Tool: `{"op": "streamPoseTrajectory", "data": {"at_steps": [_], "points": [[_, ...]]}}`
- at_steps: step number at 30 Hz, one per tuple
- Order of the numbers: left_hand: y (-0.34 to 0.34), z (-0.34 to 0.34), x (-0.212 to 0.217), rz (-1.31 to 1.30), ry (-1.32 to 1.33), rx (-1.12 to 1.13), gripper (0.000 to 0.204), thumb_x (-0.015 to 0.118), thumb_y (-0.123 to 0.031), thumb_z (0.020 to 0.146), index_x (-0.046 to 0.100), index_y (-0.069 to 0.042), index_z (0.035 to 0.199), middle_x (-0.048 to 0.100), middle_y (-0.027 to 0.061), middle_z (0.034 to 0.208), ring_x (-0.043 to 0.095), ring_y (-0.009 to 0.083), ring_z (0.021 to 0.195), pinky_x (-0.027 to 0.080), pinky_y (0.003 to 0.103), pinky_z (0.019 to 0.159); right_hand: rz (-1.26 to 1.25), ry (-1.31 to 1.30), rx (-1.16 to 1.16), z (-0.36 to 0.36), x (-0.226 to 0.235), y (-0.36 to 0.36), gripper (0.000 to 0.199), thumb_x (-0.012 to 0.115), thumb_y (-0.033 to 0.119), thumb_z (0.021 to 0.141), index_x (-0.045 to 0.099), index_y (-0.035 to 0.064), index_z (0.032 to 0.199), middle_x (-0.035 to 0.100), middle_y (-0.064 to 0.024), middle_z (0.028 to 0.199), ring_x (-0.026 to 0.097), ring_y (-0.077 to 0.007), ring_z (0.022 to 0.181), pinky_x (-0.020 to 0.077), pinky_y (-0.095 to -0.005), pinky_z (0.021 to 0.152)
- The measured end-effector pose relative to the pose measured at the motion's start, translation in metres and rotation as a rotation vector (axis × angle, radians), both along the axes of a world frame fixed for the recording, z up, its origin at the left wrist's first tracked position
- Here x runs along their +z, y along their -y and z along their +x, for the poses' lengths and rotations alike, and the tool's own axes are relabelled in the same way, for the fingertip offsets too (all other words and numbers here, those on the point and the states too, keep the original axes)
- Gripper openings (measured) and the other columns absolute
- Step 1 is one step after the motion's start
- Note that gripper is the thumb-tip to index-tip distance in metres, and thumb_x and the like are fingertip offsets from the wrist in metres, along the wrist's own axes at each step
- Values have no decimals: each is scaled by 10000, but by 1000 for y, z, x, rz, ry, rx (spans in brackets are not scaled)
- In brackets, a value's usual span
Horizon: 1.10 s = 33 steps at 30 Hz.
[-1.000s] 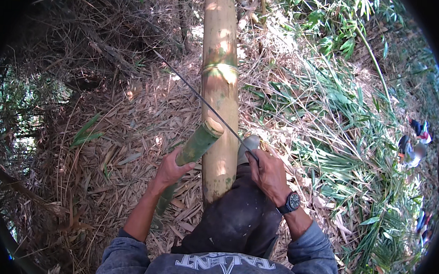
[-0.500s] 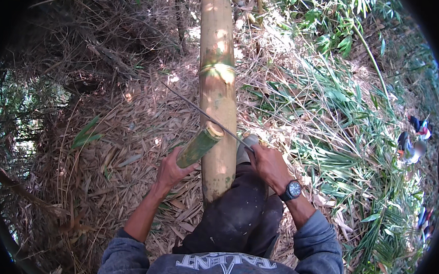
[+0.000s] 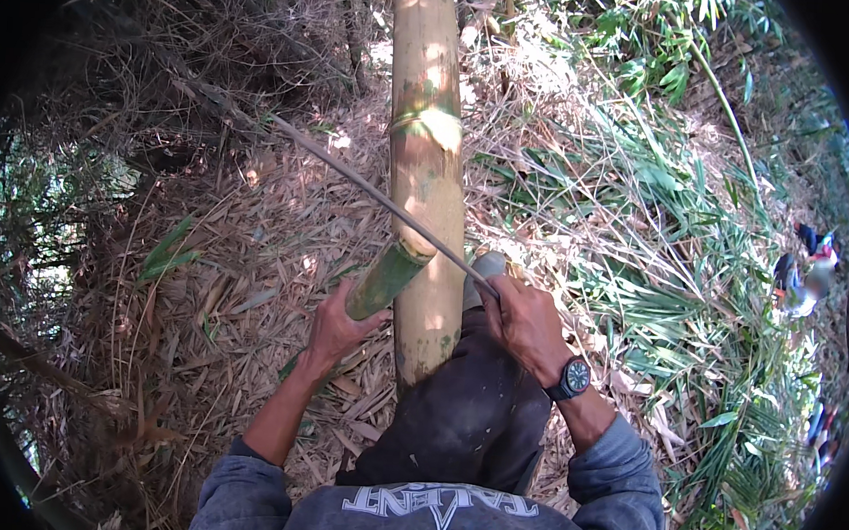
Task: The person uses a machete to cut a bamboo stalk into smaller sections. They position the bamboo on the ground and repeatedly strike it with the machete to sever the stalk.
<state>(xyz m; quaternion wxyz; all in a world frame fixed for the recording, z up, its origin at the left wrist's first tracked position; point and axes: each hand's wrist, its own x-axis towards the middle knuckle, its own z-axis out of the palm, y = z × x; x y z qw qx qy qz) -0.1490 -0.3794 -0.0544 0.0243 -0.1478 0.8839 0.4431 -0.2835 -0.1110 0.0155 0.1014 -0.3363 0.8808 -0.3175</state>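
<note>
One thick yellow bamboo pole (image 3: 429,184), running from the upper edge down to the dark trousers (image 3: 440,419), with a pale ringed node and sunlit patches; near end partly hidden by the trousers. One grey shoe tip (image 3: 487,265), just right of the pole. Dry fallen leaves (image 3: 243,255), spread at left; tangled brown brush (image 3: 138,58), farther up. Green leaves (image 3: 635,276) and stalks, strewn at right. Small blurred people (image 3: 800,298), near the right rim. One black wristwatch (image 3: 575,377), on the right wrist. In the way: pole directly behind the work, left hand (image 3: 338,326) over the lower part of the green bamboo tube (image 3: 380,284). Tube tilted up to the right, upper end in front of the pole; skin mottled green, cut end pale. One long dark blade (image 3: 352,178), thin and straight, slanting to upper left past the tube's cut end; impossible to tell whether touching. Left hand: wrapped around the tube. Right hand (image 3: 528,333): clenched on the blade's near end, grip mostly hidden.
</note>
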Motion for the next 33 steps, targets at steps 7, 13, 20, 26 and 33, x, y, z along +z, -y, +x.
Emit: {"op": "streamPoseTrajectory", "data": {"at_steps": [7,13,20,26,33], "points": [[3,-7,8,33,92,-18,588,801,-341,750,564,10,1158,709,144,926,705,243,854,560,369,748,92,-54,22,7,-21,-10,114,623,137,887,556,45,895,586,-145,691,588,-336,580,458,-434,517],[8,0,-5,-4,58,-6,563,808,-331,743,569,7,1125,702,141,911,702,246,829,553,372,730,-49,-4,35,12,10,7,163,595,202,892,534,51,892,594,-132,755,606,-336,605,492,-422,523],[5,-4,-6,-28,73,-20,542,810,-315,742,568,0,1111,696,142,891,694,246,810,546,378,716,126,24,10,10,-22,-12,126,616,141,863,525,56,879,582,-125,714,600,-320,586,480,-425,509],[0,-2,-10,-11,-50,20,565,826,-385,717,527,-28,1036,659,213,854,674,393,774,516,445,622,-67,-21,33,18,14,7,144,627,147,856,525,46,849,587,-127,726,600,-315,584,476,-416,499],[-2,2,-15,-63,17,20,628,838,-347,699,534,-34,1151,663,198,944,673,374,862,532,453,706,176,22,-30,11,-19,-15,146,601,171,882,524,46,881,589,-137,726,607,-332,591,481,-426,511]]}}
